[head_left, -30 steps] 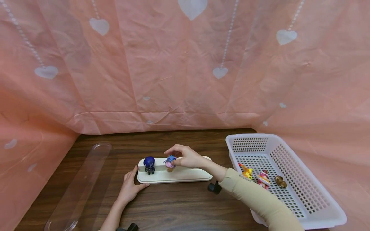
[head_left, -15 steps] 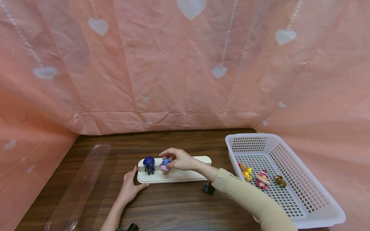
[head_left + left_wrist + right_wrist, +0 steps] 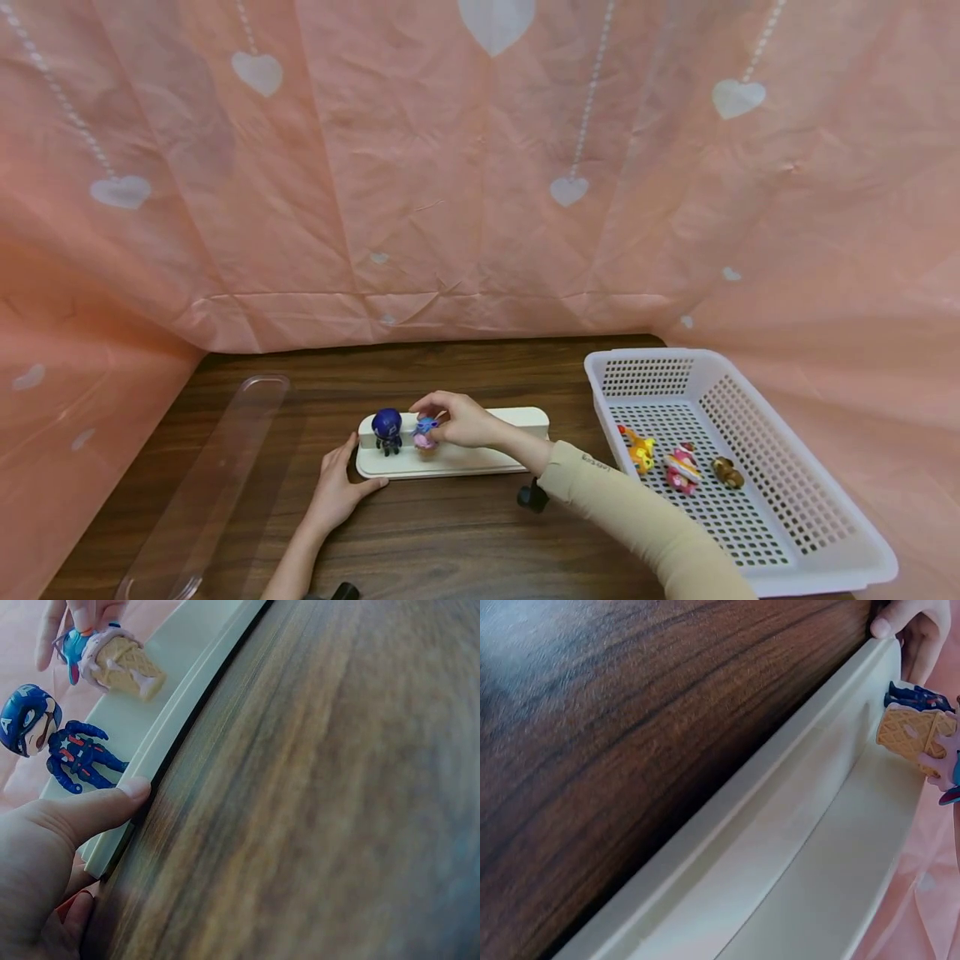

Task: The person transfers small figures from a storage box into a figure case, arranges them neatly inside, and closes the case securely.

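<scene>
A white two-step display stand point(image 3: 480, 461) lies on the wooden table. My left hand point(image 3: 337, 490) grips its left end, thumb point(image 3: 112, 810) on the front edge and fingers round the end. On the stand near that hand stands a toy figure with a dark blue helmet point(image 3: 387, 427). Just right of it, my right hand point(image 3: 467, 423) pinches the blue top of an ice-cream-cone figurine point(image 3: 124, 664). In the left wrist view the cone is tilted, its base close over the lower step. The right wrist view shows the cone's waffle base, with most of my right hand out of frame.
At right stands a white perforated basket point(image 3: 817, 492) holding a yellow-orange figurine point(image 3: 641, 452), a pink one point(image 3: 682, 468) and a brown one point(image 3: 727, 472). A long clear plastic cover point(image 3: 266, 381) lies at left. Pink curtain point(image 3: 480, 208) hangs behind the table.
My right hand has moved left and slightly down with the ice-cream-cone figurine, bringing it close beside the helmeted figure. The left hand has stayed at the stand's end.
</scene>
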`<state>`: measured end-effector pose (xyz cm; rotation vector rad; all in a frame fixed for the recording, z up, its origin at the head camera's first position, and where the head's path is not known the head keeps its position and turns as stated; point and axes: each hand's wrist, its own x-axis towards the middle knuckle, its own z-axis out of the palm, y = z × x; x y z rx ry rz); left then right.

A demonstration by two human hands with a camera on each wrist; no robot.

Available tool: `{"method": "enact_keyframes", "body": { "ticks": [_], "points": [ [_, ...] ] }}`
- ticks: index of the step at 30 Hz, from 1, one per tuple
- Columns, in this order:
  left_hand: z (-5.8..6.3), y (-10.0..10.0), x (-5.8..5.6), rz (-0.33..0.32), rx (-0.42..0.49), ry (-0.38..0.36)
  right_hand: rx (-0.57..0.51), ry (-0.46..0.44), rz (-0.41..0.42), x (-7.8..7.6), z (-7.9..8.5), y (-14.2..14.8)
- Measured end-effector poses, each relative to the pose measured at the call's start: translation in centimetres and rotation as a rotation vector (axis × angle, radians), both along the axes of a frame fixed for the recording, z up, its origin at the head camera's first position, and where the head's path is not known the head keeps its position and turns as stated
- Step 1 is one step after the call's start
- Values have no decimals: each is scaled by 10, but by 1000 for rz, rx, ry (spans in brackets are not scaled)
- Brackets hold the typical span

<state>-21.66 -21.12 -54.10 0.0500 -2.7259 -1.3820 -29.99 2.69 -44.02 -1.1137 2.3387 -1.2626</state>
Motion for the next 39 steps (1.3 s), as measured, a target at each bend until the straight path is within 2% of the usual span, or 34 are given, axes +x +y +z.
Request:
{"method": "enact_keyframes", "body": {
  "ticks": [18,28,39],
  "points": [
    [1,-1,0,0,4,-4,8,35,-8,8,-7,-10],
    [-1,1,-1,2,2,0,20,99,-8,10,-7,-11],
    [3,1,2,9,-5,-4,48,86,5,10,-4,-12]
  ]
}}
